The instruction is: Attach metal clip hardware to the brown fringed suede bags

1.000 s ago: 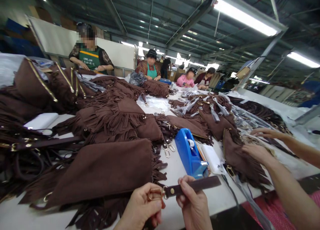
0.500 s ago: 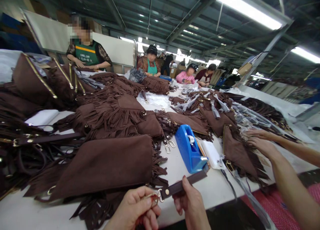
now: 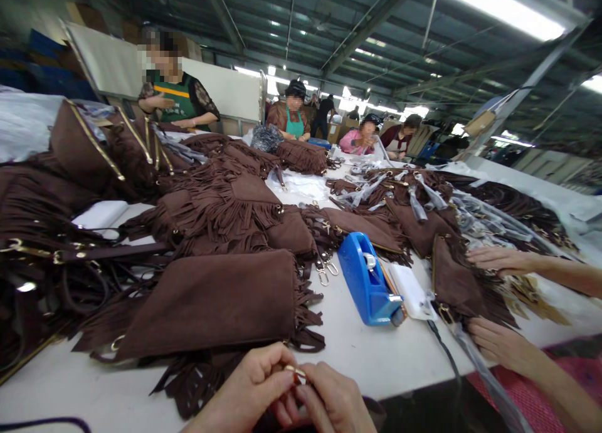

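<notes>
At the near table edge, my left hand (image 3: 256, 386) pinches a small gold metal clasp (image 3: 297, 375). My right hand (image 3: 332, 395) meets it from the other side, its fingers closed on the same clasp. Most of the strap is hidden below the hands; a dark piece shows beside my right hand. Just beyond them lies a brown fringed bag (image 3: 211, 301), flat on the white table (image 3: 343, 358).
A blue tape dispenser (image 3: 364, 282) and a white packet (image 3: 410, 292) stand right of centre. At the right, another person's hands (image 3: 508, 345) touch a brown bag (image 3: 454, 282). Brown bags and straps cover the left and back; several people work beyond.
My right hand has moved left from the strap to the clasp, beside my left hand. The strap has dropped mostly out of sight. The other person's nearer hand has moved down towards the table edge.
</notes>
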`<state>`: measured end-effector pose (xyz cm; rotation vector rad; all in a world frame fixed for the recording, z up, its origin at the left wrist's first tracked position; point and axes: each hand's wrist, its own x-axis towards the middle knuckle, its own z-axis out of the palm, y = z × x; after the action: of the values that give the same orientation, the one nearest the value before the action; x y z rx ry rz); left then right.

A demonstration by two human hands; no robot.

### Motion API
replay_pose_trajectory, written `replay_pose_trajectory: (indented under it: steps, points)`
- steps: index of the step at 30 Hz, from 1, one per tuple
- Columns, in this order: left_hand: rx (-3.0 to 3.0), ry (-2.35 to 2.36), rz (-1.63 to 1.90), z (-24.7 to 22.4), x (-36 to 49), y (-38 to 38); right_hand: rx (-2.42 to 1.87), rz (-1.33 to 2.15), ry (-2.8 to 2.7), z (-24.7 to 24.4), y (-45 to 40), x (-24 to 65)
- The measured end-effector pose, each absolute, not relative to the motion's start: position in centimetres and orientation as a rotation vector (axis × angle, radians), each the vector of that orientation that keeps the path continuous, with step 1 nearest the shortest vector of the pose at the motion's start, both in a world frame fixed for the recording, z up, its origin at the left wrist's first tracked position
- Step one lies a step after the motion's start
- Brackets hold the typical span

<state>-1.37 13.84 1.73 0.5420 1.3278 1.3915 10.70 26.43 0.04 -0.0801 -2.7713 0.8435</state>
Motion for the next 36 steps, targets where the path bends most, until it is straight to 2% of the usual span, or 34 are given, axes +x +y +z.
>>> replay_pose_trajectory:
  steps: [5, 11, 15, 21, 28, 30, 33, 36]
  points:
    - [0.466, 1.499, 1.37, 1.7, -1.6, 14.2, -0.135, 0.497, -2.694, -2.3, 26.0, 11.3]
    - [0.473, 1.621, 1.338, 1.8, -1.4, 15.0, -0.078, 0.894, -2.726, -4.1, 25.8, 11.2]
    - [0.502, 1.683, 1.288, 1.0, -1.2, 14.9, -0.278, 0.786, -2.732, -5.0, 24.8, 11.2]
    - [0.495, 1.738, 1.238, -0.5, -0.7, 15.0, -0.217, 0.551, -2.72, -6.1, 24.3, 11.2]
    - [0.62, 1.752, 1.22, -1.5, 0.0, 14.7, -0.4, 0.538, -2.579, -5.7, 23.4, 11.1]
    - [0.813, 1.876, 1.217, -1.7, -0.3, 14.5, -0.45, 0.525, -2.534, -5.7, 23.3, 11.1]
    - [1.461, 2.418, 1.27, -1.9, -1.5, 14.7, -0.562, 0.601, -2.466, -6.2, 23.6, 11.2]
    - [2.028, 2.905, 0.964, -2.3, -2.6, 15.8, -0.682, 0.743, -2.409, -7.1, 24.0, 11.4]
